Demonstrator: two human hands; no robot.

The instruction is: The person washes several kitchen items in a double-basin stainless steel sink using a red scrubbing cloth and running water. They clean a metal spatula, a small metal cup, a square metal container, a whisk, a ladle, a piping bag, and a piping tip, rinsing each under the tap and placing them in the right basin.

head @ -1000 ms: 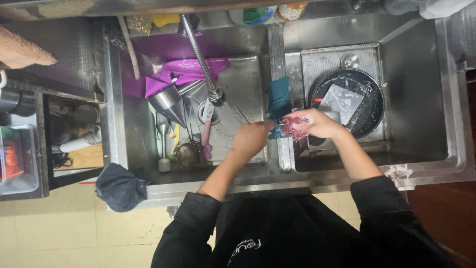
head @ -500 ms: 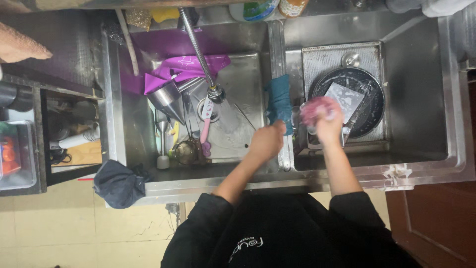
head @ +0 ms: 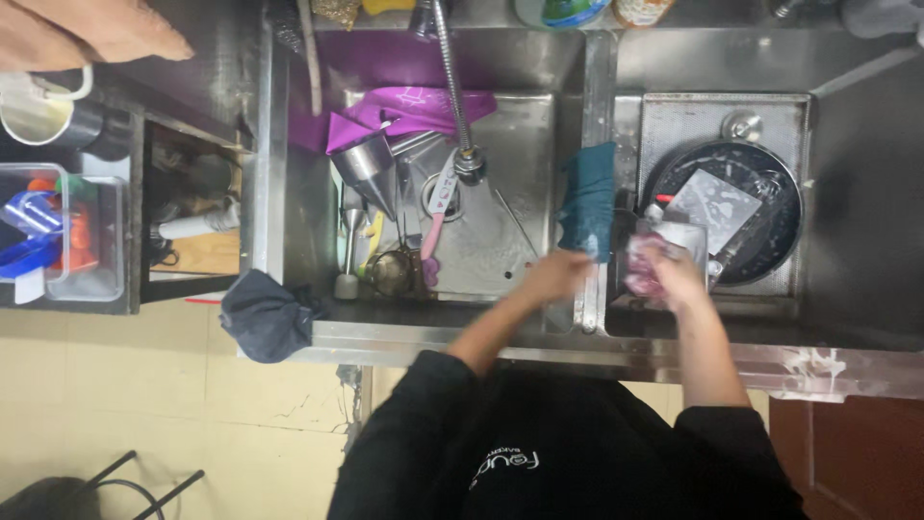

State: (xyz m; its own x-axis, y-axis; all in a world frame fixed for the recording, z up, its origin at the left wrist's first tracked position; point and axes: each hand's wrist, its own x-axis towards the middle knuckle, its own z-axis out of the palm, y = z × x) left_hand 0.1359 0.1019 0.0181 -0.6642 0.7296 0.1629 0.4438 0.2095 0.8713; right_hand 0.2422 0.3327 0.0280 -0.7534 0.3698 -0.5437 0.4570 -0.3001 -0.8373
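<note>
a pink scrub pad (head: 643,265) lay bunched in the right hand (head: 674,274), which was closed around it over the right basin of the steel double sink (head: 828,327), pressed against a small square metal pan (head: 685,239). the left hand (head: 558,277) was at the divider between the basins, blurred; whether it gripped anything could not be told. the two hands were a short way apart, not touching.

just beyond the pad sat a round black pan (head: 770,207), soapy, with a flat square sheet lying in it. a teal cloth (head: 587,197) hung over the divider. the left basin held a metal funnel (head: 368,166), a purple sheet (head: 414,106), a pink-handled utensil (head: 435,217) and other crowded tools under the spray faucet (head: 469,164).

risk, as judged: the wet, soapy small pan could slip from the grip and knock against the black pan; tools piled in the left basin could catch a reaching hand.

packaging: on the back ledge stood containers, cut off by the frame, one with a green-blue label. at far left a clear plastic tub (head: 101,241) held blue and orange items. a dark cloth (head: 265,313) hung at the front edge. another person's hand (head: 91,34) showed at top left.
</note>
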